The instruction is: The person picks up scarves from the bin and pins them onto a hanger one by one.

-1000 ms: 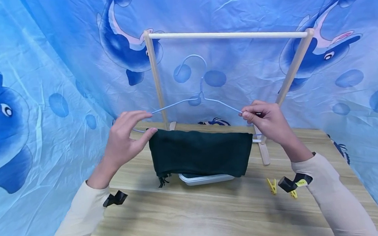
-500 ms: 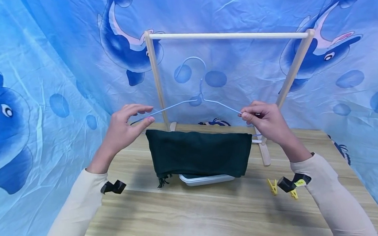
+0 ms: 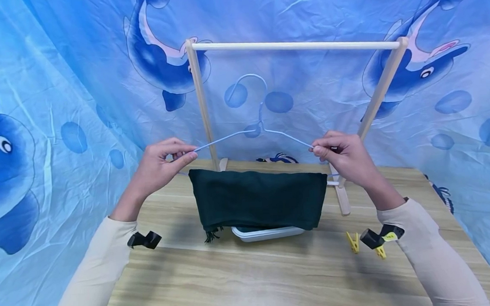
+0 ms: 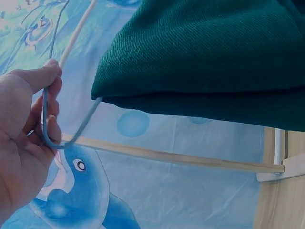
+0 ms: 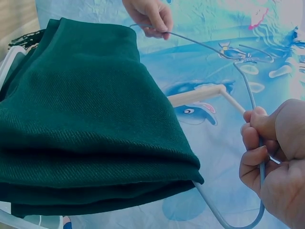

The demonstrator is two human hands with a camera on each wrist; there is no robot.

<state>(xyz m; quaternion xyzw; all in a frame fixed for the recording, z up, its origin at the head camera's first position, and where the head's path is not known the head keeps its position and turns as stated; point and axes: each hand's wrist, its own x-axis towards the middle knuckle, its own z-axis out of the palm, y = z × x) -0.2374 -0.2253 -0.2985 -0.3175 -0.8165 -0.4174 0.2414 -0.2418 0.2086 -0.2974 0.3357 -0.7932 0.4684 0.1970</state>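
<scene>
A pale blue wire hanger [image 3: 284, 133] is held up between both hands, its hook upward. The left hand [image 3: 162, 166] pinches the hanger's left shoulder with thumb and fingers. On the other side, the right hand [image 3: 342, 152] grips the right shoulder; in the right wrist view its fingers curl around the wire. A folded dark green fringed cloth [image 3: 258, 197], like a scarf, is draped over the hanger's lower bar. In the left wrist view the cloth [image 4: 205, 62] hangs apart from the left hand [image 4: 28, 129].
Behind the hanger stands a wooden rack with a white crossbar [image 3: 297, 45]. Beneath the cloth is a white tray [image 3: 268, 234], partly hidden. Two yellow clothespins lie on the table [image 3: 245, 281], one clothespin [image 3: 353, 242] left of the right wrist's camera.
The left hand has risen slightly from beside the cloth's upper left corner, and its parted thumb and fingers have closed on the hanger's left shoulder. The right hand stays in place.
</scene>
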